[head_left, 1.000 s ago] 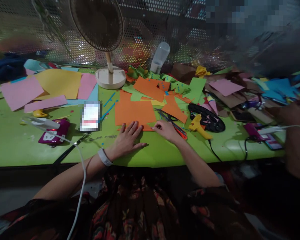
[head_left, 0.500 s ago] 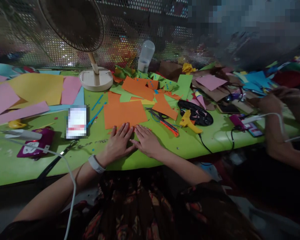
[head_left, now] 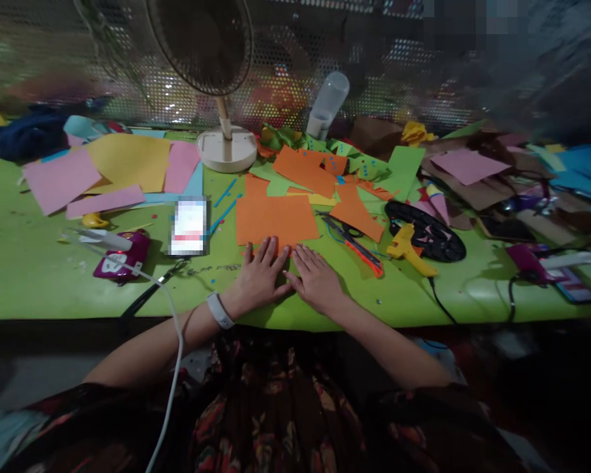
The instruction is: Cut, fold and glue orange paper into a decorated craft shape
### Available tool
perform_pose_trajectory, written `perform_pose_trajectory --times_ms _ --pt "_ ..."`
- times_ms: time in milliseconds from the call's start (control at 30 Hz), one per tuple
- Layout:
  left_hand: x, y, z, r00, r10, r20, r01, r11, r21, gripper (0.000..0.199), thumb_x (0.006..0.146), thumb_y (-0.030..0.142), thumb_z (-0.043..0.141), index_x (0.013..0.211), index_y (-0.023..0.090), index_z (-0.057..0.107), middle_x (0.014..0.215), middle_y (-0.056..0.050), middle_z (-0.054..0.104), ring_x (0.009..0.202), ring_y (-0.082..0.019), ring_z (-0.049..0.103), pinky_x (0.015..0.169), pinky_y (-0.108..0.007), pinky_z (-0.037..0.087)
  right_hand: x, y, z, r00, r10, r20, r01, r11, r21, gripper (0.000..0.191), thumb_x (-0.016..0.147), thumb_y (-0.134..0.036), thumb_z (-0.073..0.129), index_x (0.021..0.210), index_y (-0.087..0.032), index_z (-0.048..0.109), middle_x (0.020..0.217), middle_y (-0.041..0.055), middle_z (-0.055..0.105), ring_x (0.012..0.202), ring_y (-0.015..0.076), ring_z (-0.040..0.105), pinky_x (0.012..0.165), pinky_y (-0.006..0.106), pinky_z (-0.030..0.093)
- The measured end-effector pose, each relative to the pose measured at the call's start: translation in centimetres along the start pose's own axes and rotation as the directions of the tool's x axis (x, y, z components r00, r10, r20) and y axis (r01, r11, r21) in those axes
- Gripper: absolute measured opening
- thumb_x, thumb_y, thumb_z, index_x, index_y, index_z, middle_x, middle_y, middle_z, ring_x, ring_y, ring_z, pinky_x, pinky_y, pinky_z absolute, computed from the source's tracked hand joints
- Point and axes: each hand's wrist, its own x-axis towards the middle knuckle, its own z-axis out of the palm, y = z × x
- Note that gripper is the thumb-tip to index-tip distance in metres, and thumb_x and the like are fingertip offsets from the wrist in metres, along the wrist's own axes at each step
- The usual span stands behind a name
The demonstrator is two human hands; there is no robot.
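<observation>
My left hand (head_left: 259, 277) lies flat, palm down, on the green table (head_left: 177, 299), its fingertips at the lower edge of an orange paper sheet (head_left: 276, 220). Close beside it, my right hand (head_left: 316, 277) is also flat with fingers spread, holding nothing. A wristband (head_left: 220, 310) is on my left wrist. Right of the sheet are scissors (head_left: 341, 228), an orange cutter (head_left: 367, 257) and a yellow glue gun (head_left: 410, 251). Left of the sheet lies a phone (head_left: 190, 225) with its screen lit, near thin blue strips (head_left: 224, 213).
Behind stand a fan (head_left: 226, 150) and a clear bottle (head_left: 329, 104), among green and orange paper scraps. Yellow paper (head_left: 131, 161) and pink sheets lie left. A purple device (head_left: 124, 255) with a white cable is at left, a black tray (head_left: 440, 238) at right.
The view has swung left, so the table's things appear shifted right. The other person's hands at the right are out of view. My hands remain flat in the same place.
</observation>
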Motion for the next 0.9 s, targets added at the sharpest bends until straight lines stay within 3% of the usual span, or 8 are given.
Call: perform_pose_trajectory --times_ms 133,467,667,900 --pt "-0.3 0.5 -0.2 0.998 -0.058 0.023 0.058 0.998 0.024 0.081 0.093 0.064 0.046 0.157 0.016 0.033 0.162 -0.025 0.025 0.149 -0.045 0.024 0.114 -0.07 0.019 -0.1 0.2 0.1 1.0 -0.013 0.01 0.013 1.0 0.015 0.058 0.103 -0.043 0.038 0.145 -0.005 0.051 0.151 0.0205 0.046 0.143 0.032 0.043 0.119 0.05 0.035" --pt "-0.5 0.2 0.2 0.999 -0.054 -0.009 0.054 0.998 0.021 0.082 0.095 0.065 0.04 0.155 0.008 0.036 0.161 -0.028 0.027 0.15 -0.044 0.023 0.117 -0.066 0.016 0.1 -0.2 -0.6 0.997 0.022 0.073 -0.018 0.998 -0.062 0.06 0.104 -0.045 0.034 0.146 -0.006 0.05 0.154 0.0162 0.042 0.145 0.0286 0.041 0.121 0.047 0.031" --pt "-2.2 -2.0 -0.1 0.999 -0.034 -0.027 0.034 0.999 -0.013 0.106 0.088 0.081 0.03 0.154 -0.002 0.03 0.16 -0.029 0.027 0.151 -0.038 0.024 0.122 -0.052 0.018 -1.4 1.4 -1.7 0.984 0.097 0.152 -0.078 0.989 -0.129 0.065 0.104 -0.051 0.027 0.152 -0.01 0.041 0.159 0.0132 0.035 0.148 0.0274 0.036 0.123 0.05 0.023" --pt "-4.0 -4.0 -0.6 0.999 -0.032 -0.042 0.032 0.999 0.017 0.112 0.086 0.085 0.017 0.153 -0.004 0.032 0.159 -0.027 0.03 0.15 -0.035 0.027 0.123 -0.048 0.015 -2.4 2.9 -2.4 0.964 0.17 0.203 -0.132 0.973 -0.19 0.066 0.104 -0.052 0.028 0.153 -0.01 0.04 0.161 0.0133 0.033 0.149 0.0274 0.033 0.124 0.05 0.021"
